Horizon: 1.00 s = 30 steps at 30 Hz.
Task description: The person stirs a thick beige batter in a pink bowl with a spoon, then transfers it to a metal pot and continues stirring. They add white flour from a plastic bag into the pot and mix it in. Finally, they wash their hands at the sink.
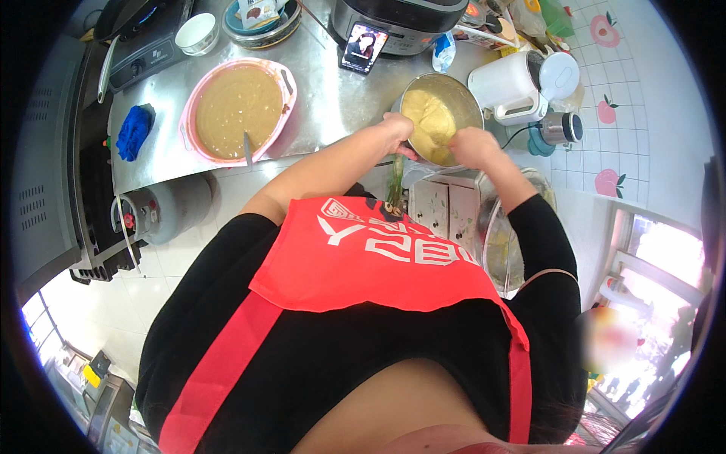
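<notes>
A round stainless steel bowl (472, 105) stands at the counter's front edge, with soft yellow dough (429, 116) inside. My left hand (400, 133) is closed on the bowl's left rim, thumb side up. At the front right of the same bowl, my right hand (473, 147) is bent into a fist against the dough; its fingertips are hidden, so what they grip cannot be told. To the left sits a pink basin (288, 108) full of a brownish batter-like liquid (238, 108), with a metal utensil handle (247, 150) leaning over its near rim.
Behind the bowl are a phone (364, 48) and a multicooker (397, 25). A white electric appliance with a handle (502, 85) and a small chopper (558, 128) stand right. Left are a blue cloth (134, 133), a white bowl (197, 34) and a stove (144, 57). A gas cylinder (181, 207) stands below.
</notes>
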Each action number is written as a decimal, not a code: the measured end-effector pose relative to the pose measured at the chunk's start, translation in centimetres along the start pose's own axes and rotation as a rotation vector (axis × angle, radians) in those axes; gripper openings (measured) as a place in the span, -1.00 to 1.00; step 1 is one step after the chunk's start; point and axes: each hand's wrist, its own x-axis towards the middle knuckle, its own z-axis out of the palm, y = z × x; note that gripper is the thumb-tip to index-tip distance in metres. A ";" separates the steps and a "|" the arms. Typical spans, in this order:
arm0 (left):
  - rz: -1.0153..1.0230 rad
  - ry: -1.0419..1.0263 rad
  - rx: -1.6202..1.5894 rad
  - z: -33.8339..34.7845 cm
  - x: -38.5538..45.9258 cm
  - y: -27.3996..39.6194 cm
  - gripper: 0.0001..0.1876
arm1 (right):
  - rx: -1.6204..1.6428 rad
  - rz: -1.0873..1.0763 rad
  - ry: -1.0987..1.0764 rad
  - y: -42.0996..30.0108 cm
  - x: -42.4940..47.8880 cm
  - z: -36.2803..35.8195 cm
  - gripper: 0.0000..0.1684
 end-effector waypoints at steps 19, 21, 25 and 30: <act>-0.030 0.071 -0.020 0.4 -0.8 0.0 -0.65 | -0.229 0.102 -0.108 -0.7 0.8 -0.8 -0.76; -0.012 0.082 -0.066 0.4 -0.3 -0.4 -0.58 | -0.165 0.031 -0.142 -0.7 0.8 -0.1 -0.77; -0.019 0.059 -0.036 0.6 0.2 -0.3 -0.47 | -0.116 -0.326 -0.081 0.2 3.0 2.7 -0.79; -0.040 0.057 0.026 0.6 -0.4 0.1 -0.64 | 0.402 -0.106 0.135 2.2 4.6 3.4 -0.74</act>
